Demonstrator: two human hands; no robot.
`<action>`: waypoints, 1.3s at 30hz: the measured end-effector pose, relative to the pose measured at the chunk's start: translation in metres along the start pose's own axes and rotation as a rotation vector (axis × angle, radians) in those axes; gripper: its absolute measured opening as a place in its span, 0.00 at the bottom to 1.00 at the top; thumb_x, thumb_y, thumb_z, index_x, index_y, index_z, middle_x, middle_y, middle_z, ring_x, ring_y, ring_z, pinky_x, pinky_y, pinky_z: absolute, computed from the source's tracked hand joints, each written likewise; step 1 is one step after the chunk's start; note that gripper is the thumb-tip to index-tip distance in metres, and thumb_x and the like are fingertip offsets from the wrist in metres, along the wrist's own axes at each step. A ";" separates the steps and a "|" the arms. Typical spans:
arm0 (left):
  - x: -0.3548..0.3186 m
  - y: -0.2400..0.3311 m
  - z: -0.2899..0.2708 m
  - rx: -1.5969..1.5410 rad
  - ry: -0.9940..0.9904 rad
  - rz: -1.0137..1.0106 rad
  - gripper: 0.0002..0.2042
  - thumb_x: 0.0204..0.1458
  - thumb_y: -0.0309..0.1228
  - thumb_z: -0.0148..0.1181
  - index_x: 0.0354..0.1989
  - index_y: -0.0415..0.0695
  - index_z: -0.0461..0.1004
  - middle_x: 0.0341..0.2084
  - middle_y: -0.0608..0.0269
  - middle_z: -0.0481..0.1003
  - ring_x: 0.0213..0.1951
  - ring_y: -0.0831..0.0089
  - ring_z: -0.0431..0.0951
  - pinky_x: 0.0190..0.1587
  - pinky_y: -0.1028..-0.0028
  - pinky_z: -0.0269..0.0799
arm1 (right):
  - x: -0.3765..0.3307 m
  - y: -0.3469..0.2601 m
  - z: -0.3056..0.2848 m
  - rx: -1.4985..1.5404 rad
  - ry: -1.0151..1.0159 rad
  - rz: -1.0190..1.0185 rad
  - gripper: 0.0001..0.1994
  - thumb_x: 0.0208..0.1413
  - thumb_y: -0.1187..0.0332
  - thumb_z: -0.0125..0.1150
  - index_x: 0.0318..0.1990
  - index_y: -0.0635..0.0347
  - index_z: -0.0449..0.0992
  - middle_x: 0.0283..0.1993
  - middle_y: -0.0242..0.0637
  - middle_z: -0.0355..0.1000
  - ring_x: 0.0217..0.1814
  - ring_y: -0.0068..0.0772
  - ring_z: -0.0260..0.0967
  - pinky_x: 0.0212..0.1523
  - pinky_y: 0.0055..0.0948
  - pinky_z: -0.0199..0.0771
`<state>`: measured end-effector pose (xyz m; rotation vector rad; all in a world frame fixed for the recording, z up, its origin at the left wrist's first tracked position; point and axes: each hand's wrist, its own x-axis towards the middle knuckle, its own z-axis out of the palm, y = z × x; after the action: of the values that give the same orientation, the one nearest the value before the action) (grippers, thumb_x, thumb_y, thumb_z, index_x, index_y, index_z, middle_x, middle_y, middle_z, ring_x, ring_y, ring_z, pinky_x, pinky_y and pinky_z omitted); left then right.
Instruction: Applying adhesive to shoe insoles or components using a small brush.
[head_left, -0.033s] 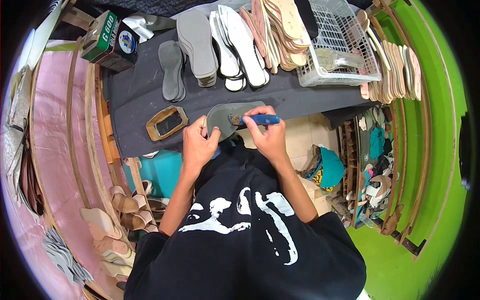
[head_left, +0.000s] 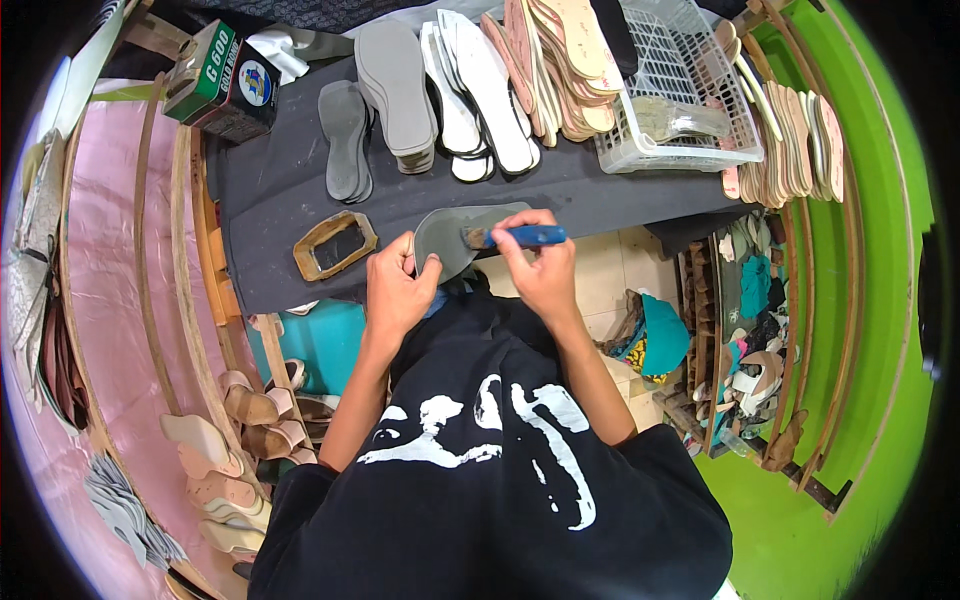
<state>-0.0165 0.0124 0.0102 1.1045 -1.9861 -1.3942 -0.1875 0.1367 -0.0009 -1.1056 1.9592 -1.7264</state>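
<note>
My left hand (head_left: 398, 280) pinches the near left edge of a grey shoe sole (head_left: 446, 236), thumb on top. In my right hand (head_left: 540, 262) is a paintbrush with a blue handle (head_left: 530, 236). Its bristles (head_left: 474, 238) rest on the upper face of the sole, around the middle. The sole lies at the front edge of the table with its narrower end pointing away to the right. Left of it stands an open wooden container (head_left: 336, 246) with angled corners and a dark inside.
Stacks of grey soles (head_left: 398, 100), white soles (head_left: 490, 95) and beige insoles (head_left: 572, 60) line the back of the dark-covered table (head_left: 270, 190). A green and black metal can (head_left: 222, 85) stands at back left, a white plastic basket (head_left: 690, 155) at back right. Shoe racks flank both sides.
My right hand and the brush have shifted slightly to the right across the sole. My left hand and the sole stay nearly in place.
</note>
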 end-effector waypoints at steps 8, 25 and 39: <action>-0.005 -0.002 0.002 0.026 -0.003 -0.010 0.07 0.52 0.26 0.64 0.29 0.35 0.74 0.13 0.62 0.58 0.21 0.80 0.54 0.23 0.69 0.56 | 0.004 -0.009 -0.010 -0.097 0.086 0.101 0.08 0.63 0.71 0.70 0.40 0.65 0.77 0.36 0.41 0.80 0.36 0.38 0.82 0.38 0.33 0.79; -0.006 -0.002 0.002 -0.004 -0.015 -0.009 0.12 0.52 0.26 0.65 0.25 0.36 0.67 0.14 0.65 0.54 0.21 0.80 0.52 0.23 0.69 0.51 | -0.005 0.003 -0.024 -0.074 0.045 0.032 0.08 0.63 0.71 0.69 0.41 0.65 0.77 0.34 0.41 0.81 0.33 0.31 0.80 0.35 0.29 0.77; -0.015 -0.021 -0.020 0.065 -0.063 -0.126 0.08 0.61 0.27 0.65 0.35 0.34 0.74 0.21 0.68 0.68 0.24 0.83 0.72 0.26 0.74 0.76 | -0.009 0.040 -0.034 -0.120 0.104 0.103 0.08 0.63 0.69 0.70 0.41 0.63 0.77 0.33 0.38 0.81 0.28 0.25 0.75 0.28 0.25 0.72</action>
<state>0.0138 0.0106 -0.0009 1.2491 -2.0501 -1.4530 -0.2183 0.1664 -0.0328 -0.9521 2.1678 -1.6627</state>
